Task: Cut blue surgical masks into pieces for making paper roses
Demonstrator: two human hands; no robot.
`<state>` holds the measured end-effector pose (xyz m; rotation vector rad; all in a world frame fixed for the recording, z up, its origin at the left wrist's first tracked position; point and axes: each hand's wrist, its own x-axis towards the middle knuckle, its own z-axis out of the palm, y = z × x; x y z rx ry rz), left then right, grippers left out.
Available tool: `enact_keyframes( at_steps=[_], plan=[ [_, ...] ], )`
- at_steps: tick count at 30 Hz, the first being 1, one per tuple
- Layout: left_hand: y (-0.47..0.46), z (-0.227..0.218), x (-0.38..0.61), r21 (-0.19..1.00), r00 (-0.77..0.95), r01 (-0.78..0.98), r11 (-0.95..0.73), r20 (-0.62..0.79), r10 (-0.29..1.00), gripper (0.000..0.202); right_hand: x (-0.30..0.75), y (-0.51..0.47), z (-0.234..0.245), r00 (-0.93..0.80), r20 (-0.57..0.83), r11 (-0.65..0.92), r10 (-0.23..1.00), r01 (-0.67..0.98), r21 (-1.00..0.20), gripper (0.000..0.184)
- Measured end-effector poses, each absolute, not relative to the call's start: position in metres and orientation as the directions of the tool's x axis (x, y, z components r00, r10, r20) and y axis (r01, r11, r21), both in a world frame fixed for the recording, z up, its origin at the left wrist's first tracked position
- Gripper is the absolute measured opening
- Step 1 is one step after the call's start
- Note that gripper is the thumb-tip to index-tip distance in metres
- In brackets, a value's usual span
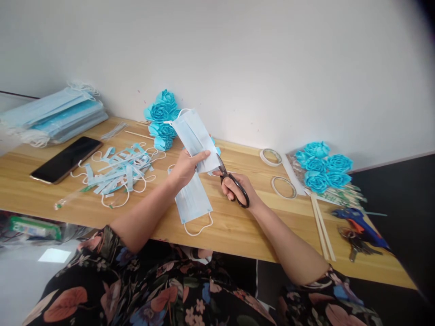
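Note:
My left hand (188, 166) grips a light blue face mask (193, 131), holding it tilted above the table with the thumb across its lower part. A white ear loop shows at the mask's upper end. Black-handled scissors (242, 194) are in my right hand (236, 184), fingers through the handles. Their blades meet the lower right edge of the held mask; whether they are cutting into it I cannot tell. Beneath my left hand a second face mask (193, 199) lies on the table, its ear loop toward me.
On the wooden table (234, 231) are a mask stack (57, 113), a phone (66, 159), cut strips and loops (122, 170), blue flowers (163, 117), more flowers (322, 165), two tape rolls (271, 157), wooden sticks (322, 226), a glue gun (362, 224) and keys (358, 244). A wall stands behind.

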<state>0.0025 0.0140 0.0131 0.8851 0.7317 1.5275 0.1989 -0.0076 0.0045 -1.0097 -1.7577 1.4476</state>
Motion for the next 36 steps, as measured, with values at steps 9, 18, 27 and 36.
enact_keyframes(
  at_steps=[9,18,27,36],
  plan=[
    [0.0148,0.0124,0.0026,0.840,-0.055,-0.522,-0.147,0.139,0.989,0.073,0.1973,-0.0100,0.0068,-0.461,-0.037,0.051,0.887,0.176,-0.983,0.060],
    [0.0153,0.0113,0.0023,0.840,-0.060,-0.526,-0.131,0.117,0.991,0.069,0.1968,-0.0087,0.0065,-0.433,-0.068,0.040,0.899,0.235,-0.971,0.062],
    [0.0180,0.0075,0.0023,0.835,-0.089,-0.541,-0.097,0.057,0.994,0.050,0.1955,-0.0102,0.0094,-0.414,-0.089,0.015,0.906,0.242,-0.970,0.062],
    [0.0161,0.0093,0.0004,0.876,0.012,-0.468,-0.119,0.141,0.990,0.076,0.1978,-0.0039,-0.0003,-0.475,-0.110,-0.012,0.873,0.204,-0.979,0.067]
  ],
)
